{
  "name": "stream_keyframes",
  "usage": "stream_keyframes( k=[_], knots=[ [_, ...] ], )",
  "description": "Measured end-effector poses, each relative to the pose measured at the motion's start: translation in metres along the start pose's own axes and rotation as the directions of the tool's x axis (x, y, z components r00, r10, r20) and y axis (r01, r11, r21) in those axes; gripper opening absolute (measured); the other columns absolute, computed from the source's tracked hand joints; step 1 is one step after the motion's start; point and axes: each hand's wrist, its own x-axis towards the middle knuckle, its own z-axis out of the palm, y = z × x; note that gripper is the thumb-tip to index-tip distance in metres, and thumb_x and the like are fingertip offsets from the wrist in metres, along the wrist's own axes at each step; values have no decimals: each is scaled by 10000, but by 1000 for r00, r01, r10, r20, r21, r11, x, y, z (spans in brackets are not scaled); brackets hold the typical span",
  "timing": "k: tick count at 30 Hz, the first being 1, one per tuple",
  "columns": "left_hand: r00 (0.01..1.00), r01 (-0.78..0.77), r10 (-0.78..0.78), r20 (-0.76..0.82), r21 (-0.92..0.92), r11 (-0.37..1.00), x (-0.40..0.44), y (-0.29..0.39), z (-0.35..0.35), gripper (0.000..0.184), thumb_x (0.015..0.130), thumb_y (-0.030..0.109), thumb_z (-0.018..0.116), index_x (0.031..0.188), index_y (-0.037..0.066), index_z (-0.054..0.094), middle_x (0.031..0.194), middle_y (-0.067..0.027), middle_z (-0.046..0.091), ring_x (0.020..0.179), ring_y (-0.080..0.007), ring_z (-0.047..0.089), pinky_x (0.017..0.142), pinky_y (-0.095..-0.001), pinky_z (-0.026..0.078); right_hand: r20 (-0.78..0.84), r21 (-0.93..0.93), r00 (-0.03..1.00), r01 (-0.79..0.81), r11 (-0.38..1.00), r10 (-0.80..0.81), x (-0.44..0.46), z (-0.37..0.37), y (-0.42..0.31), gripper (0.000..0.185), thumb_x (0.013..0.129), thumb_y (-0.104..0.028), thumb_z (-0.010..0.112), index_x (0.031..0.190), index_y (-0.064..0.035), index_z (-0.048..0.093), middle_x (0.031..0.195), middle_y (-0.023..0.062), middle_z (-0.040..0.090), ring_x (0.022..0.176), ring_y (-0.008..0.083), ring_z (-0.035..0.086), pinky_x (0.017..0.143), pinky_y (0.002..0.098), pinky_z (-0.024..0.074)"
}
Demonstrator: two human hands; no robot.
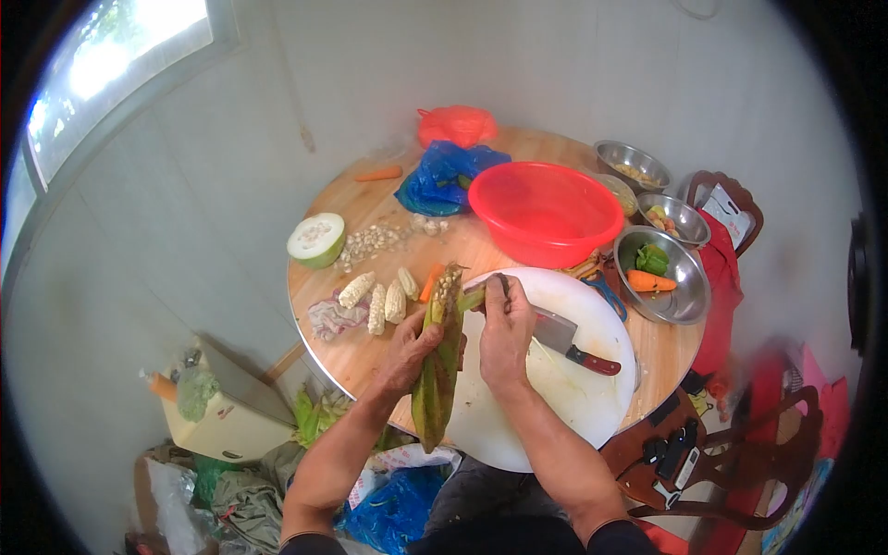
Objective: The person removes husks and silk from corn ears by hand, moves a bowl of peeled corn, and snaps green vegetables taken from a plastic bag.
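An ear of corn (437, 379) in green, brown-spotted husk is held upright over the near left edge of the round white cutting board (592, 407). My left hand (413, 350) is wrapped round its middle. Near its top, my right hand (506, 333) pinches a strip of husk pulled out to the right, still joined to the ear. A knife (560, 335) with a dark red handle lies on the board, its blade partly behind my right hand. Several husked white corn cobs (376, 309) lie on the wooden table to the left.
Behind the board stands a red basin (546, 217), with a blue bag (449, 180) beside it. Steel bowls (680, 301) of vegetables line the right. A cut melon (316, 239) and garlic cloves (370, 242) are at the left. A wooden chair (740, 462) stands at the lower right.
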Motion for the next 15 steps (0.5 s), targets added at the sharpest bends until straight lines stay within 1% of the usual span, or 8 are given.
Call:
stream_keyframes(
  k=[2,4,5,7,10,12,13,15],
  knots=[
    [999,13,-13,-29,-26,1000,2,2,-4,513,977,472,595,1177,1,555,896,-127,665,755,-221,681,667,-344,570,-18,34,1000,4,999,-4,-10,0,0,214,1064,-209,515,1019,-20,604,902,7,624,806,64,523,752,256,454],
    [998,21,-24,-61,-49,999,3,6,-7,530,976,490,596,1169,-3,564,886,-125,668,753,-219,682,653,-342,567,-63,-74,995,68,995,-73,-27,0,-6,205,1011,-146,518,1011,39,606,867,71,621,829,135,563,786,295,462],
    [999,12,-14,-47,-57,998,4,6,-8,530,975,488,597,1162,-7,571,891,-129,673,761,-219,685,668,-346,569,-59,-71,995,71,995,-75,-34,-2,-3,205,1011,-146,518,1011,39,606,867,71,621,829,135,563,786,295,462],
    [999,1,-4,-35,-67,998,6,5,-10,530,975,487,599,1156,-11,578,895,-133,678,769,-218,687,683,-350,572,-89,44,994,74,996,-70,-45,-5,-1,191,1011,-134,516,1033,35,602,899,71,621,858,146,564,809,295,458],
    [998,29,-31,-47,-48,998,9,-1,-5,538,978,490,587,1162,-16,587,918,-138,687,802,-229,692,729,-362,574,-72,-52,986,148,988,-152,-42,-2,-9,178,1015,-125,510,1051,28,593,953,75,630,885,149,573,821,294,462],
    [991,41,-63,-114,-188,981,14,0,1,537,989,502,558,1155,-7,605,943,-142,690,834,-235,692,750,-360,565,-70,-13,986,148,989,-149,-38,4,-15,171,1041,-139,495,1025,7,581,932,50,611,880,124,550,832,283,455],
    [992,36,-59,-116,-188,982,15,1,1,537,989,502,558,1155,-7,605,943,-142,690,834,-235,692,750,-360,565,-60,30,987,150,988,-148,-34,8,-17,180,1067,-154,480,999,-13,570,912,24,591,876,98,528,843,273,447],
    [989,90,-115,-97,-228,969,14,4,1,555,992,530,535,1151,5,619,961,-137,688,831,-234,685,743,-358,558,-53,6,985,164,986,-163,-25,11,-18,183,1069,-154,477,996,-11,565,910,27,593,873,98,535,836,270,450]
  ],
)
